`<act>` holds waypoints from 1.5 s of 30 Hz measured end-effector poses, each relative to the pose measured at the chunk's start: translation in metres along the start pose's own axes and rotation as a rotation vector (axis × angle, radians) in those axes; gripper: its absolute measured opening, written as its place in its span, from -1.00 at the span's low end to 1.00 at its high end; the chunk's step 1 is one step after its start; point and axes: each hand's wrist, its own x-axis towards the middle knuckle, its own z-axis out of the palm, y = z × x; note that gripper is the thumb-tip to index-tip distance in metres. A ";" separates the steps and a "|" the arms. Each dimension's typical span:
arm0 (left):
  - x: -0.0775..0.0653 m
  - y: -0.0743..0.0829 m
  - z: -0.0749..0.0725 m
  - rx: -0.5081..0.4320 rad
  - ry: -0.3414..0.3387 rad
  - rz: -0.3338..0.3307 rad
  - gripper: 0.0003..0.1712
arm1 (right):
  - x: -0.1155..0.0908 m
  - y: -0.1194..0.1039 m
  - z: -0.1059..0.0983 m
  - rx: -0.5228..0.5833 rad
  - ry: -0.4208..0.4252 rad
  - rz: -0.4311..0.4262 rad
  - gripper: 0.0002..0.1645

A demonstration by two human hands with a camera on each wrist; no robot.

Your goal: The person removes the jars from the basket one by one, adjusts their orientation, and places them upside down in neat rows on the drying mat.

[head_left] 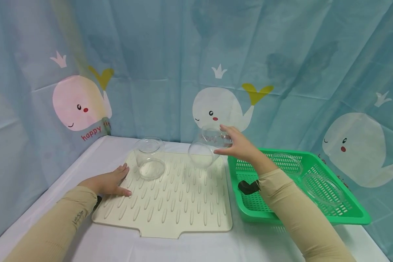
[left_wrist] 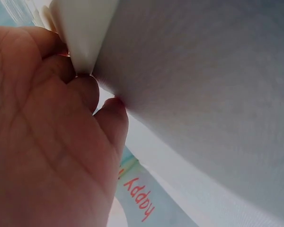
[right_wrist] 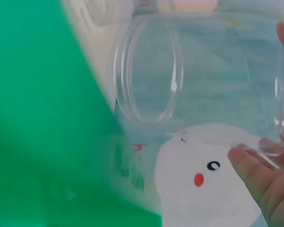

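Note:
My right hand (head_left: 237, 145) grips a clear plastic jar (right_wrist: 222, 71) around one end, thumb and fingers on either side. In the head view this jar is tilted, its far end pointing down and left over the back right of the cream ridged mat (head_left: 180, 207). A second clear jar (head_left: 150, 156) stands on the back left of that mat. My left hand (head_left: 109, 182) rests on the mat's left edge with fingers spread. In the left wrist view its fingertips (left_wrist: 85, 87) touch the edge.
A green slotted basket (head_left: 344, 219) stands right of the mat, beneath my right forearm. Inside it lie clear round pieces (head_left: 324, 202), too transparent to identify surely. A white cloth (head_left: 108, 243) covers the table. Behind hangs a blue whale-print curtain (head_left: 160, 72).

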 end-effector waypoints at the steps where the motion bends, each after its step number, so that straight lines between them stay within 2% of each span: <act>1: 0.000 0.000 0.000 0.001 0.000 0.001 0.38 | 0.001 -0.002 0.000 -0.011 -0.002 0.005 0.20; 11: 0.001 0.000 -0.002 -0.011 -0.002 0.010 0.38 | 0.017 -0.011 0.010 -0.144 -0.070 0.010 0.20; 22: 0.001 0.003 -0.002 -0.014 -0.006 0.001 0.38 | 0.027 -0.007 0.024 -0.128 -0.126 0.039 0.20; 29: 0.001 0.004 -0.001 -0.029 -0.007 -0.021 0.40 | 0.031 -0.003 0.032 -0.177 -0.164 0.053 0.20; 36: 0.000 0.003 0.000 -0.027 -0.013 -0.036 0.42 | 0.033 0.000 0.037 -0.171 -0.192 0.074 0.22; 45: -0.003 0.005 -0.003 -0.022 -0.005 -0.026 0.39 | 0.036 0.001 0.042 -0.244 -0.255 0.084 0.21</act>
